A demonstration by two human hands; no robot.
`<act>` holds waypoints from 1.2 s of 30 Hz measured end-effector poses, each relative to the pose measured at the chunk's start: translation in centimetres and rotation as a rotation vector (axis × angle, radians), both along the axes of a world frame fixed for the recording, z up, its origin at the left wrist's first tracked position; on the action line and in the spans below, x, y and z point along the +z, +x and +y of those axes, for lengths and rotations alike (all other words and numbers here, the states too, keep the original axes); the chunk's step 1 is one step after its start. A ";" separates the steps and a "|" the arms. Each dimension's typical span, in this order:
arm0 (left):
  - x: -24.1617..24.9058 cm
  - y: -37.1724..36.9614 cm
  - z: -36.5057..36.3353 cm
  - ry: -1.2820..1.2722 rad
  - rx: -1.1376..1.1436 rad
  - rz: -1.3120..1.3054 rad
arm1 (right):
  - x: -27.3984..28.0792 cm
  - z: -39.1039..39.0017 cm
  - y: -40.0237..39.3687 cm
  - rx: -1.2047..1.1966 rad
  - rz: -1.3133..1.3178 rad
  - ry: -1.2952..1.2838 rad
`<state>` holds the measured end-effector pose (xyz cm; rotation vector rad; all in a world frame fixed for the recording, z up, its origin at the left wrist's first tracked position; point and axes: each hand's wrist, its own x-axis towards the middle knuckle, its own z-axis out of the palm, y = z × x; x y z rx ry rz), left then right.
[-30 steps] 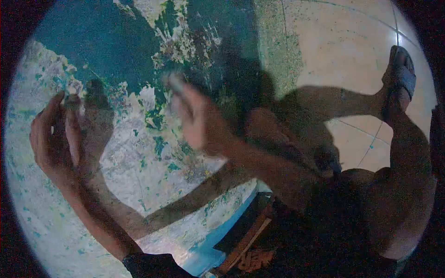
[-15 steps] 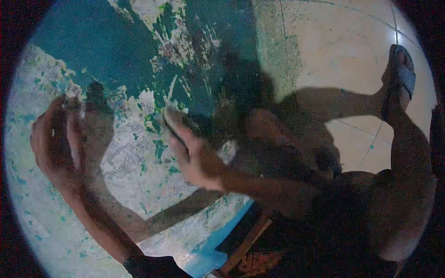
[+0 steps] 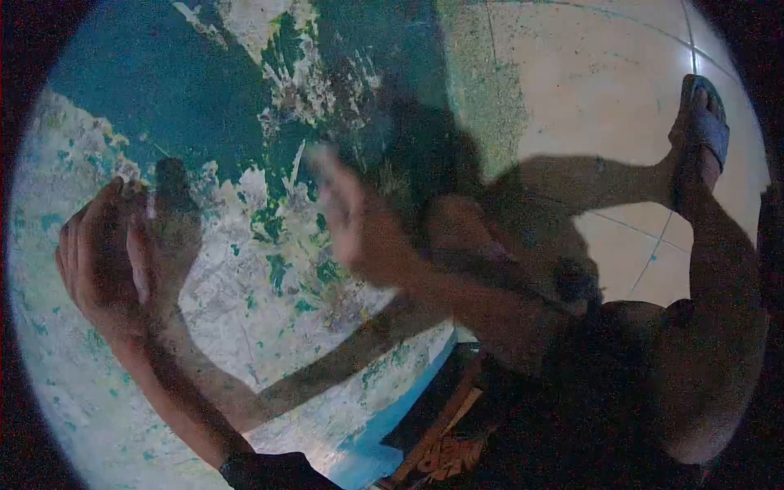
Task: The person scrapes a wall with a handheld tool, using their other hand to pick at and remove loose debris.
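Observation:
My left hand (image 3: 102, 261) is raised close against the wall (image 3: 237, 294), its fingers curled round toward the thumb. A small greyish patch shows at the fingertips, and what the hand grips cannot be made out. Smeared by motion, my right hand (image 3: 359, 220) lies over the boundary between teal paint (image 3: 196, 90) and bare whitish surface. Its fingers are bunched together, with a pale, blurred tip at their end. Beside it, ragged flakes of paint (image 3: 298, 94) curl on the wall. Shadows of both arms fall across the whitish part.
To the right runs a beige tiled floor (image 3: 588, 90), speckled with debris along the wall's foot. A sandalled foot (image 3: 706, 135) and bent leg stand there. A blue strip (image 3: 384, 425) borders the wall below, beside brown wooden-looking pieces (image 3: 449, 441) in dark shade.
My right hand has moved up along the wall and slightly right, uncovering green-flecked surface below it. My left hand stays in nearly the same place.

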<state>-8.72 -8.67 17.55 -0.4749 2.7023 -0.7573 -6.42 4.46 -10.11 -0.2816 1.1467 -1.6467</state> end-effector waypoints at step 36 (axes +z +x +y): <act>-0.6 0.7 1.3 0.046 0.116 0.133 | -1.1 4.6 2.1 0.210 0.377 -0.103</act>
